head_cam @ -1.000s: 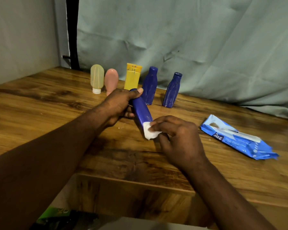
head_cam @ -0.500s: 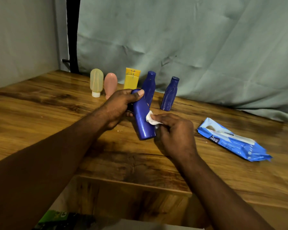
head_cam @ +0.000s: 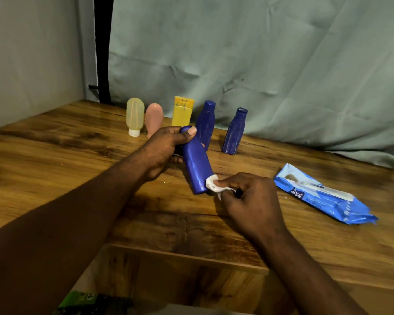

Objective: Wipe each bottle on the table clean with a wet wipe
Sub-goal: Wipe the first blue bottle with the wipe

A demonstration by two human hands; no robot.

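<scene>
My left hand (head_cam: pixel 166 147) grips a dark blue bottle (head_cam: pixel 196 164) by its neck end, tilted with its base toward me just above the wooden table (head_cam: pixel 55 160). My right hand (head_cam: pixel 248 198) pinches a small white wet wipe (head_cam: pixel 213 184) against the bottle's lower right side near the base. Along the back stand a pale yellow bottle (head_cam: pixel 135 115), a pink bottle (head_cam: pixel 154 118), a yellow tube (head_cam: pixel 183 111) and two more dark blue bottles (head_cam: pixel 205 122) (head_cam: pixel 234 131).
A blue wet-wipe pack (head_cam: pixel 321 196) lies flat on the table to the right of my right hand. A grey-green cloth backdrop (head_cam: pixel 259 64) hangs behind the bottles. The table's front edge (head_cam: pixel 191 258) runs below my hands, with a green item (head_cam: pixel 82 301) lower down.
The wipe slid up the bottle's side from its base, then back down to the lower right side near the base. My left hand kept its grip on the neck end.
</scene>
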